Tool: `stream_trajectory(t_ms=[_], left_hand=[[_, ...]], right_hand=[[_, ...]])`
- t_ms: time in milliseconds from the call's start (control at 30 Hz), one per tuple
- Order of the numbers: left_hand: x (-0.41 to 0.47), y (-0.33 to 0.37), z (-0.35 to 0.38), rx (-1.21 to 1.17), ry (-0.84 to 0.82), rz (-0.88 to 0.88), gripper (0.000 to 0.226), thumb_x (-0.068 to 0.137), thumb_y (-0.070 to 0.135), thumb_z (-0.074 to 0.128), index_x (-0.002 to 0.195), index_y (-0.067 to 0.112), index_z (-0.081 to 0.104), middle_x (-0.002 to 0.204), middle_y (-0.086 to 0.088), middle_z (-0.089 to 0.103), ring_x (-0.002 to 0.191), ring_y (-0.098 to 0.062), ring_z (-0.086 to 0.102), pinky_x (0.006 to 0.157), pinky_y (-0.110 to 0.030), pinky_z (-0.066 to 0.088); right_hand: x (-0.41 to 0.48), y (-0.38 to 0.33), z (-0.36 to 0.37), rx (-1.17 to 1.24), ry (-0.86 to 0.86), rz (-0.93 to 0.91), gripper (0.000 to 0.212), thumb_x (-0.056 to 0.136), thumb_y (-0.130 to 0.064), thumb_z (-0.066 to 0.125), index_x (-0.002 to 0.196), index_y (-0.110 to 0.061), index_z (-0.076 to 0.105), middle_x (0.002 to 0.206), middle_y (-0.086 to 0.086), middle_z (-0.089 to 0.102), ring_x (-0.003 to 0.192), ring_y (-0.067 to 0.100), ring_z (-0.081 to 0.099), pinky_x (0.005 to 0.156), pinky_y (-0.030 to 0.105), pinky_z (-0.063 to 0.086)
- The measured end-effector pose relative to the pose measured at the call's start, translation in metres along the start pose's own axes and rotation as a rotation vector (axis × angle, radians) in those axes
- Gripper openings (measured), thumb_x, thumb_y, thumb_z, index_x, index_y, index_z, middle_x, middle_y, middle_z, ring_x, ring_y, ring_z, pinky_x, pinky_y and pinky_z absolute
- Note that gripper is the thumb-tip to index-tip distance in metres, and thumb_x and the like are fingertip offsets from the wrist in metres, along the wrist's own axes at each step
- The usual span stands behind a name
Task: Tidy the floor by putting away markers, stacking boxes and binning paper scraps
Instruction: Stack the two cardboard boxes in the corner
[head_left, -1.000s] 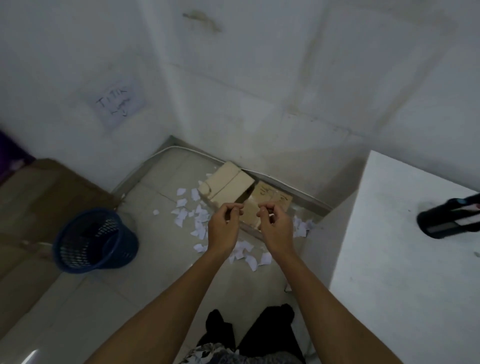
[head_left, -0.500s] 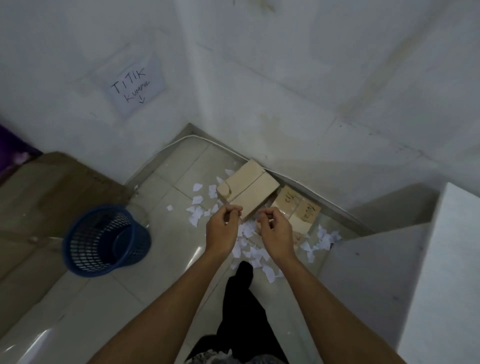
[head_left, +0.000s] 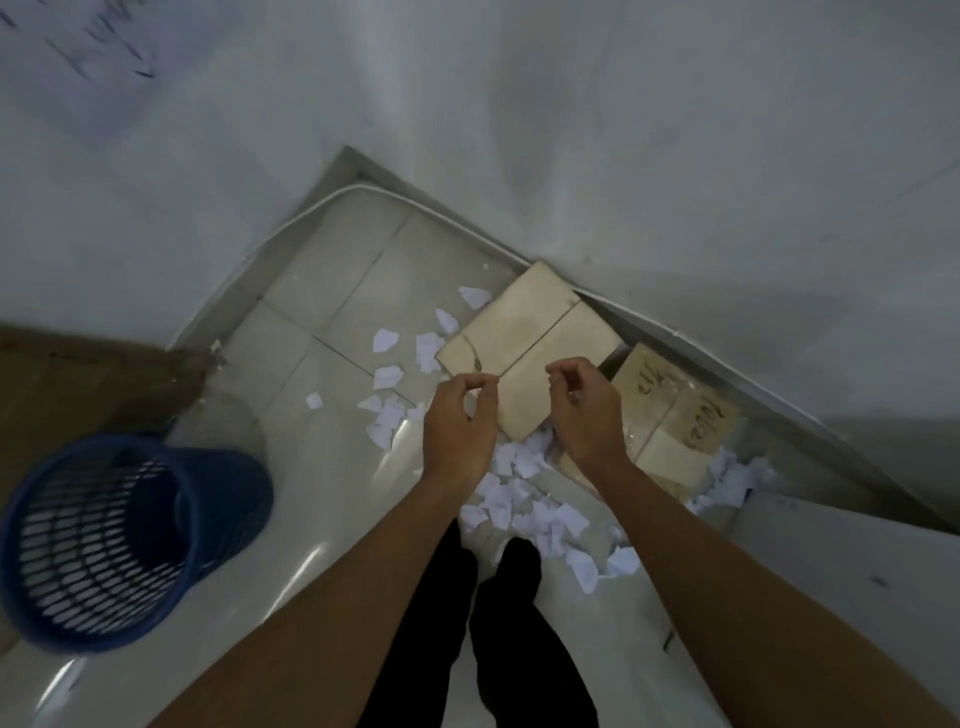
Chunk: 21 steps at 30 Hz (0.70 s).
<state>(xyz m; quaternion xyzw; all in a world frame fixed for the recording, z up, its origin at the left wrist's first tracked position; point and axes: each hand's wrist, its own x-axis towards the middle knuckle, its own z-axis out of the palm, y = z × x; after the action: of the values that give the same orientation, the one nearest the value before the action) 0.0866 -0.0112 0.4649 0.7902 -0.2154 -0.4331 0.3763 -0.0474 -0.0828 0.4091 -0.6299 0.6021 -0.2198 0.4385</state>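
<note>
- The larger cardboard box (head_left: 524, 345) lay flat on the floor just beyond both hands, its long axis running from the near-left up toward the wall on the far right, a seam crossing its top.
- A second cardboard box (head_left: 675, 421) with handwriting on it lay just right of the right hand, along the same slant, close to the foot of the wall.
- White paper scraps (head_left: 524, 499) were strewn over the tiles under and between the hands, more to the left of the left hand and a crumpled cluster right of the second box.
- The blue mesh bin (head_left: 104, 540) stood well to the left of the left hand, its mouth tilted toward the camera.
- The left hand (head_left: 457, 421) and right hand (head_left: 587, 410) were both stretched forward side by side, backs up, fingers curled in with thumb and fingertips pinched together; whether either gripped anything could not be told.
- The floor (head_left: 332, 291) was glossy pale tile in a corner of grey-white walls (head_left: 623, 130), with a white cable (head_left: 426, 205) along the skirting.
- A brown surface (head_left: 78, 384) lay far left; a pale desk (head_left: 857, 597) edged in right of the right arm.
</note>
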Motion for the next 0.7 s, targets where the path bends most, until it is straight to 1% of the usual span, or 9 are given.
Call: stream_trajectory(t_ms=[133, 200, 267, 333, 400, 467, 533, 600, 700], left_hand=[[0.081, -0.066, 0.036, 0.06, 0.015, -0.034, 0.023, 0.097, 0.029, 0.057, 0.119, 0.024, 0.061, 0.121, 0.009, 0.052, 0.119, -0.009, 0.05, 0.092, -0.016, 0.034], [0.119, -0.1, 0.06, 0.074, 0.044, -0.067, 0.038, 0.097, 0.03, 0.058, 0.133, 0.021, 0.051, 0.133, 0.004, 0.048, 0.126, -0.012, 0.045, 0.095, -0.019, 0.034], [0.15, -0.132, 0.082, 0.081, 0.132, -0.122, 0.055, 0.097, 0.028, 0.057, 0.146, 0.014, 0.036, 0.149, -0.004, 0.038, 0.137, -0.019, 0.038, 0.108, -0.027, 0.033], [0.175, -0.156, 0.102, 0.045, 0.215, -0.176, 0.068, 0.097, 0.026, 0.056, 0.153, 0.008, 0.022, 0.158, -0.01, 0.025, 0.145, -0.024, 0.027, 0.119, -0.034, 0.025], [0.193, -0.181, 0.122, 0.033, 0.24, -0.234, 0.08, 0.097, 0.026, 0.056, 0.155, 0.004, 0.006, 0.163, -0.011, 0.008, 0.15, -0.023, 0.013, 0.119, -0.027, 0.012], [0.202, -0.2, 0.135, 0.033, 0.238, -0.273, 0.088, 0.098, 0.029, 0.056, 0.155, 0.003, -0.006, 0.165, -0.009, -0.004, 0.151, -0.02, 0.005, 0.112, -0.018, 0.007], [0.207, -0.217, 0.145, 0.012, 0.238, -0.32, 0.09, 0.097, 0.033, 0.055, 0.155, 0.005, -0.008, 0.165, -0.009, -0.004, 0.152, -0.022, 0.007, 0.115, -0.023, 0.011], [0.21, -0.228, 0.151, -0.038, 0.233, -0.364, 0.089, 0.096, 0.033, 0.057, 0.156, 0.01, -0.005, 0.165, -0.009, 0.007, 0.15, -0.024, 0.017, 0.118, -0.031, 0.018], [0.21, -0.237, 0.158, -0.085, 0.179, -0.372, 0.082, 0.095, 0.035, 0.057, 0.157, 0.02, 0.005, 0.159, -0.007, 0.028, 0.143, -0.027, 0.033, 0.118, -0.042, 0.028]], right_hand=[[0.06, 0.072, 0.05, -0.183, -0.044, -0.044, 0.013, 0.095, -0.018, 0.056, 0.101, -0.029, 0.059, 0.102, -0.009, 0.061, 0.101, 0.012, 0.054, 0.09, 0.032, 0.048], [0.094, 0.107, 0.067, -0.277, -0.034, -0.042, 0.013, 0.095, -0.021, 0.057, 0.107, -0.023, 0.061, 0.112, -0.001, 0.061, 0.107, 0.018, 0.052, 0.093, 0.037, 0.044], [0.126, 0.138, 0.08, -0.365, 0.002, -0.031, 0.021, 0.095, -0.023, 0.057, 0.115, -0.017, 0.059, 0.121, 0.006, 0.058, 0.114, 0.027, 0.051, 0.094, 0.042, 0.041], [0.153, 0.16, 0.087, -0.456, 0.015, -0.04, 0.029, 0.095, -0.024, 0.057, 0.122, -0.014, 0.055, 0.126, 0.009, 0.054, 0.121, 0.03, 0.047, 0.097, 0.045, 0.038], [0.177, 0.179, 0.095, -0.526, 0.023, -0.065, 0.035, 0.095, -0.025, 0.058, 0.126, -0.011, 0.052, 0.131, 0.012, 0.051, 0.126, 0.031, 0.044, 0.1, 0.046, 0.036], [0.197, 0.192, 0.099, -0.561, 0.026, -0.07, 0.04, 0.095, -0.029, 0.057, 0.129, -0.01, 0.049, 0.135, 0.014, 0.047, 0.129, 0.032, 0.042, 0.104, 0.049, 0.035], [0.217, 0.206, 0.102, -0.626, 0.013, -0.019, 0.05, 0.094, -0.04, 0.056, 0.133, -0.01, 0.046, 0.141, 0.014, 0.042, 0.133, 0.033, 0.039, 0.108, 0.053, 0.033], [0.232, 0.216, 0.101, -0.668, 0.014, 0.052, 0.059, 0.091, -0.049, 0.057, 0.136, -0.013, 0.043, 0.145, 0.014, 0.039, 0.137, 0.034, 0.035, 0.112, 0.055, 0.029], [0.24, 0.226, 0.102, -0.675, 0.067, 0.068, 0.061, 0.085, -0.058, 0.06, 0.129, -0.018, 0.045, 0.138, 0.011, 0.047, 0.131, 0.034, 0.043, 0.108, 0.056, 0.027]])
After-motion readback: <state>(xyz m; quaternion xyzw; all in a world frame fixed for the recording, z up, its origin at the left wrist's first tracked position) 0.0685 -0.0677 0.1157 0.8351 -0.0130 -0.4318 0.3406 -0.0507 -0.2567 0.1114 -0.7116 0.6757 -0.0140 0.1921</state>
